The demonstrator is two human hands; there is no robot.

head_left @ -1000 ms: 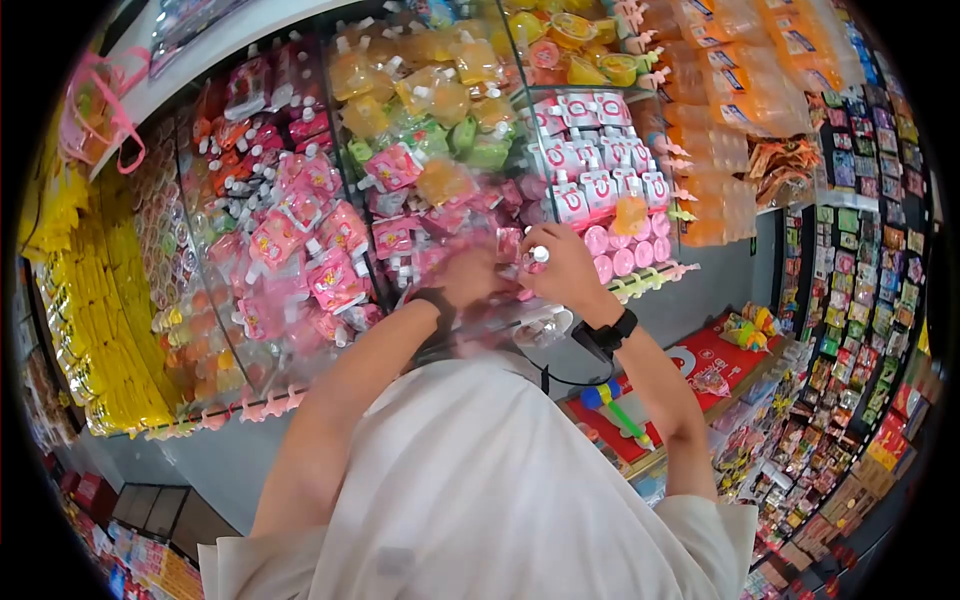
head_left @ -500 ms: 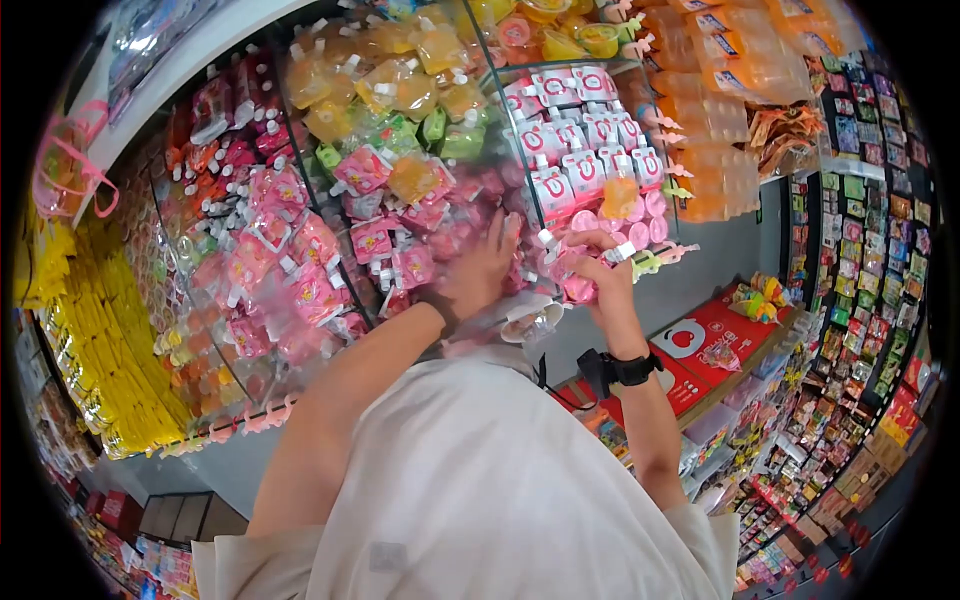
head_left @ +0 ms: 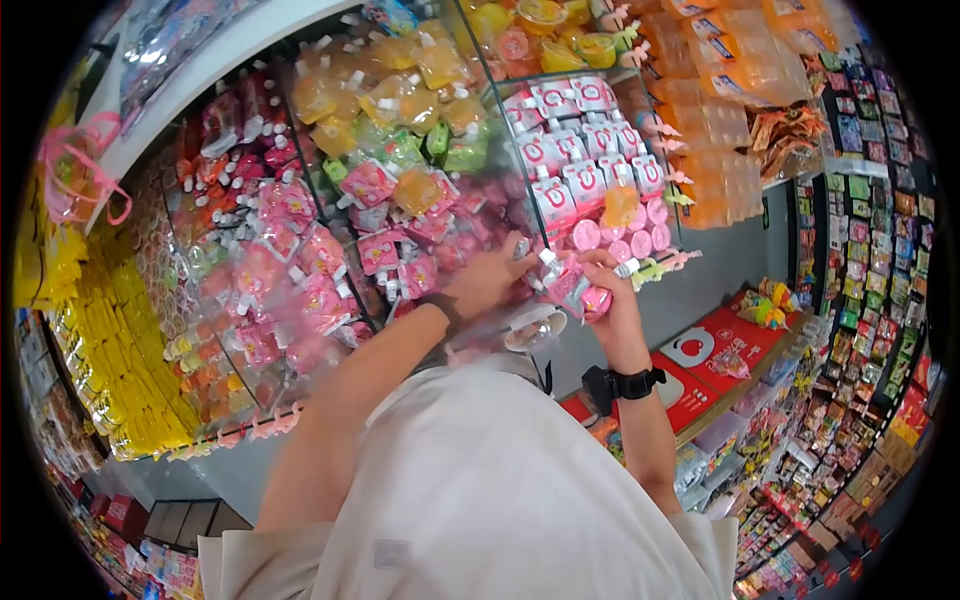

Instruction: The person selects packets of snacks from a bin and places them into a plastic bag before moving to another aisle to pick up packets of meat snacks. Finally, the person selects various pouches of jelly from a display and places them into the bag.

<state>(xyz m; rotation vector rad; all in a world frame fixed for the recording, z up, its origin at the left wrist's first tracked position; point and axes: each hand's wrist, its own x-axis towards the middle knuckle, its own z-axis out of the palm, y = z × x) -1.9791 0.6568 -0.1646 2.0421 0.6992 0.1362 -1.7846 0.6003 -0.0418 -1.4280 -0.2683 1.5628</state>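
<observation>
My right hand [head_left: 615, 305] is closed around pink spouted jelly pouches [head_left: 570, 288], at least two together, their white caps pointing up and outward. Just left of them, my left hand [head_left: 487, 282] reaches to the edge of the bin, its fingers curled in at a whitish cap that looks like a pouch spout; the pouch body is mostly hidden. More pink jelly pouches [head_left: 380, 252] lie heaped beyond that hand, with a yellow-orange pouch [head_left: 416, 190] on top. A clear plastic piece [head_left: 533, 328] sits below both hands, close to my shirt.
Clear dividers split the display. White-and-pink pouches [head_left: 586, 185] stand in rows at the right, above pink round lids [head_left: 620, 248]. Orange bottles [head_left: 715, 185] are farther right. Yellow packets [head_left: 120, 350] hang at the left. A red box [head_left: 700, 350] lies on a lower shelf.
My left hand has drawn back from the heap toward my right hand, and its spread fingers have curled. The right hand, still holding pink pouches, has shifted slightly down and right.
</observation>
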